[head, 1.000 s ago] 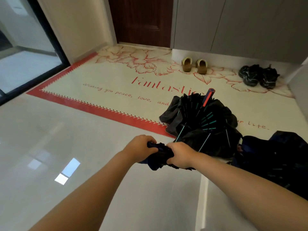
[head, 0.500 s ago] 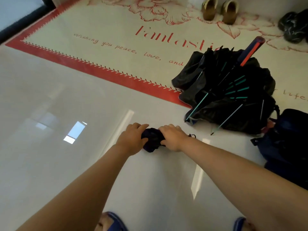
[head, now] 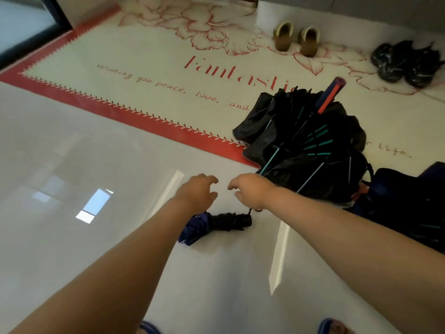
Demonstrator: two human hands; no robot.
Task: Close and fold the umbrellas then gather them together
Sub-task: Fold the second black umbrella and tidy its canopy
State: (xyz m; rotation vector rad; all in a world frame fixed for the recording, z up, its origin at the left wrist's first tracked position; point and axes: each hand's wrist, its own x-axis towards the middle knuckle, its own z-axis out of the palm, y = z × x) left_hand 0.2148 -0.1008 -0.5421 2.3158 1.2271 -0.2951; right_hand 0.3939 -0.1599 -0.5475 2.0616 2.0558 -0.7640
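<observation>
The folded umbrella (head: pixel 216 225) lay on the glossy floor (head: pixel 72 237), nearest the person. Just beyond it, the left hand (head: pixel 197 191) and right hand (head: pixel 250 189) hovered with fingers loosely curled, grasping nothing. Farther right lay a half-collapsed black umbrella (head: pixel 308 145) and a navy umbrella (head: pixel 409 201), touching. Tan slippers (head: pixel 296 39) stood on the mat (head: pixel 144 68) beyond.

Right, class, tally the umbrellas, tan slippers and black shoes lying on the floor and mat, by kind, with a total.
Umbrellas: 3 (folded umbrella, black umbrella, navy umbrella)
Tan slippers: 2
Black shoes: 2
Total: 7
</observation>
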